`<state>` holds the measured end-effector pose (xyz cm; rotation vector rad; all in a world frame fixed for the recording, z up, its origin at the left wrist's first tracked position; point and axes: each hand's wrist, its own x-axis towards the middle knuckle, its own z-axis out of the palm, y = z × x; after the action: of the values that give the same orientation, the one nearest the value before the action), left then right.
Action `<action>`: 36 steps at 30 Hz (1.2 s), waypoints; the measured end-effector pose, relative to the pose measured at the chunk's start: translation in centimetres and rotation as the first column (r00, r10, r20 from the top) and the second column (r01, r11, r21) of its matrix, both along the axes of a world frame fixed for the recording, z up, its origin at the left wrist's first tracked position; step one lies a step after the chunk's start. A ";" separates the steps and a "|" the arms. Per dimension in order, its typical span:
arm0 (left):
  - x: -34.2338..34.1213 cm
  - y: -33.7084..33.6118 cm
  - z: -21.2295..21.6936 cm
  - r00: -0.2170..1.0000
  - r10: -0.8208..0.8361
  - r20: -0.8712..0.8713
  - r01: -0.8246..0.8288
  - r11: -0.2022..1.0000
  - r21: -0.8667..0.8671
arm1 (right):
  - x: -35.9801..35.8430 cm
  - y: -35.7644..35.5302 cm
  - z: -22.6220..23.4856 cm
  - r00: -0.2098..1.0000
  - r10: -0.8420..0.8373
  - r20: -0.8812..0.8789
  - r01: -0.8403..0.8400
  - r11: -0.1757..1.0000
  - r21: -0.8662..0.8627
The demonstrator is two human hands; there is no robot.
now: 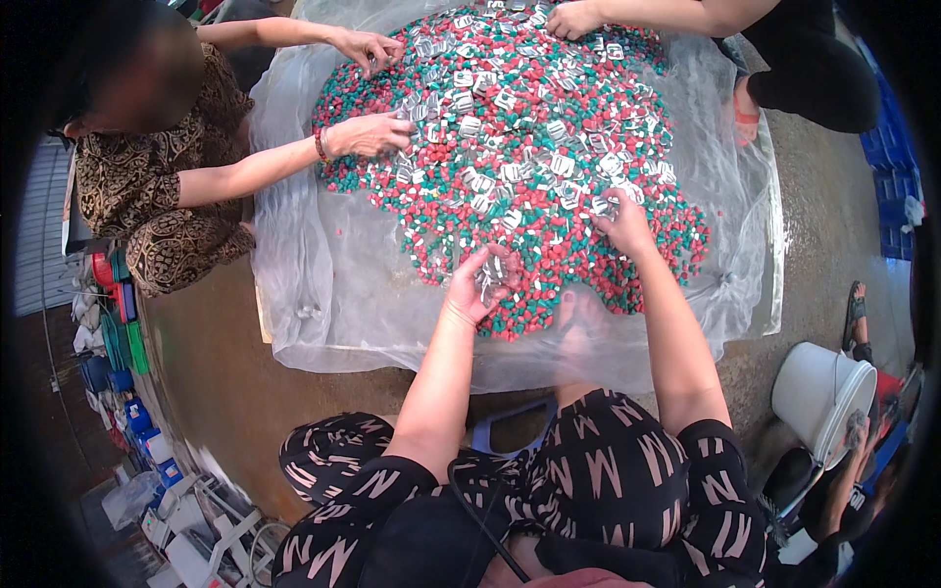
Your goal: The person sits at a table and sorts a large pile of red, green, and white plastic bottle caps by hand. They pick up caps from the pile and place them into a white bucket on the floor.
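Observation:
A wide pile of small red and green pellets (549, 284), with white bits among them, lies on a translucent mesh sheet (338, 255). Flat, slotted metal buckles (563, 165) are scattered through it. At the pile's near edge, my left hand (470, 286) is turned palm up, its fingers curled round several silvery metal buckles (493, 274). Farther right, my right hand (625, 227) reaches into the pile, thumb and fingers closed on a metal buckle (601, 206). Its fingertips partly cover that piece.
At the left, a co-worker's two hands (371, 135) touch the pile; another person's hand (576, 20) works at the far edge. A bare foot (580, 312) rests by the near edge. A white bucket (818, 392) stands right, blue crates (890, 196) beyond. Containers (137, 416) line the left.

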<state>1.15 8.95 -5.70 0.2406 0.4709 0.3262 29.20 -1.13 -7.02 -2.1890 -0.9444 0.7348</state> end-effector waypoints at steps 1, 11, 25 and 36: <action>0.4 -0.2 0.2 1.000 -0.022 -0.005 0.022 1.000 -0.001 | 0.0 0.0 0.0 1.000 -0.002 0.016 0.003 1.000 -0.018; 2.8 -2.7 0.2 0.991 0.029 -0.131 -0.049 0.986 -0.158 | -0.7 0.4 2.5 0.988 -0.017 0.152 0.044 0.983 -0.178; 9.8 -5.3 5.9 0.933 0.359 -0.002 -0.354 0.919 -0.175 | -10.9 1.0 9.7 0.968 0.070 0.240 -0.209 0.755 0.622; 10.1 -4.5 5.2 0.921 0.338 0.195 -0.296 0.931 -0.215 | -11.6 0.8 11.4 0.950 -0.114 0.291 -0.109 0.751 0.651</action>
<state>11.21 4.48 -0.55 -0.0554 0.3072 0.6204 17.58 -0.34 4.37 -1.6710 -1.1425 -0.0026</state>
